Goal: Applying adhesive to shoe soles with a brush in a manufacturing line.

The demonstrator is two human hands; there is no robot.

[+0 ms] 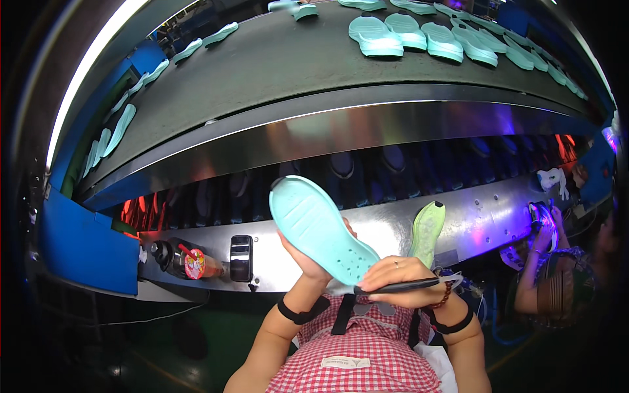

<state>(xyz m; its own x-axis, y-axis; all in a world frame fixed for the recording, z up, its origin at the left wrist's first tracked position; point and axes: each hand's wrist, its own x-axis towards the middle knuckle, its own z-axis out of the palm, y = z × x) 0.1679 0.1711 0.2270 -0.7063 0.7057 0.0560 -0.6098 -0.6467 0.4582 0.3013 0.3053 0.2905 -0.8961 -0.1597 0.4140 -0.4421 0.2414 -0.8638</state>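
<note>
Clamping a turquoise sole [318,226] in left fingers [289,248], a black tool [401,286] in right fingers [385,269].

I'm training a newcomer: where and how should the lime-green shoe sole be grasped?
Probably grip the lime-green shoe sole midway by both long edges, from above: it's elongated, those edges are exposed, and the right hand appears in front of its near end.

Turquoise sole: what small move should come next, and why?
Probably draw the black-handled tool along the turquoise sole: the left hand supports it from beneath, and the right hand holds the tool's tip close to the sole's near edge.
</note>
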